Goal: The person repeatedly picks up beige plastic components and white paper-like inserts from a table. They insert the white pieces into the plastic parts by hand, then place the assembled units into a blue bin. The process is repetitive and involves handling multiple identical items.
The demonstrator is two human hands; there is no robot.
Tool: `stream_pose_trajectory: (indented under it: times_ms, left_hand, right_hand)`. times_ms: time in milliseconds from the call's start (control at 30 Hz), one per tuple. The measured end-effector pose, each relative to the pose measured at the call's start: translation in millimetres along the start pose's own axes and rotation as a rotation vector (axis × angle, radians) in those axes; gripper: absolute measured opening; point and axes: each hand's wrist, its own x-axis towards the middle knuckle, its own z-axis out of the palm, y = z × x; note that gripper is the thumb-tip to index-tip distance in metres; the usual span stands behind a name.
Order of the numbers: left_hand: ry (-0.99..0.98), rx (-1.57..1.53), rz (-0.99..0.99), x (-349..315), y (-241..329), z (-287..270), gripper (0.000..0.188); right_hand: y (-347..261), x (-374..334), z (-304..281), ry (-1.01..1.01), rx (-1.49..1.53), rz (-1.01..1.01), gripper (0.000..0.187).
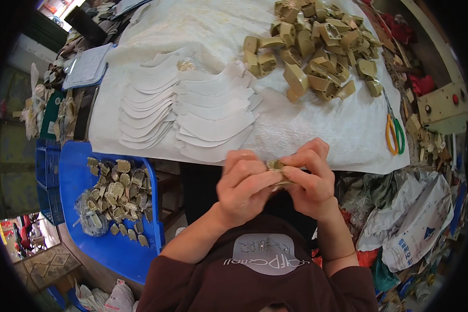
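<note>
Both my hands meet at the table's front edge around a small tan-olive piece (276, 166), which looks like a shoe heel; fingers cover most of it. My left hand (247, 179), slightly blurred, pinches it from the left. From the right, the fingers of my right hand (311, 179) close on it too. Beyond my hands, a heap of olive-tan shoe heels (322, 47) lies at the back right of the table. Overlapping rows of curved white sheet pieces (213, 114) are fanned out to the left, with a small gold glittery piece (186, 65) at their far end.
A white sheet (286, 130) covers the table. Scissors (394, 132) with orange and green handles lie at its right edge. A blue tub (125, 255) at my left holds many small tan pieces (119, 190). Plastic bags (413, 223) crowd the right side. A clipboard (87, 65) lies far left.
</note>
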Motion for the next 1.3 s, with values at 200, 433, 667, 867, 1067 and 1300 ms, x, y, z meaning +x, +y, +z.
stream_pose_trajectory:
  times_ms: [200, 433, 667, 867, 1067, 1300]
  left_hand:
    - [-0.031, 0.156, -0.002, -1, -16, -30, 0.033]
    - [-0.016, -0.091, 0.017, 2, 2, -22, 0.033]
    - [-0.237, -0.001, 0.099, -6, 3, -15, 0.033]
    - [-0.334, 0.32, 0.239, 3, 10, -5, 0.02]
    - [-0.423, 0.453, 0.175, 5, 14, -3, 0.018]
    - [-0.265, -0.122, -0.172, -7, 0, -10, 0.025]
  right_hand:
    - [-20, 6, -5, -0.033, 0.04, 0.188, 0.03]
    - [-25, -29, 13, 0.245, 0.924, 0.916, 0.027]
    - [-28, -31, 7, 0.364, 1.227, 0.86, 0.026]
    - [-35, -33, 8, 0.353, 1.171, 0.908, 0.027]
    - [-37, -31, 10, 0.19, 0.811, 0.869, 0.038]
    - [6, -23, -15, -0.109, 0.946, 0.846, 0.041]
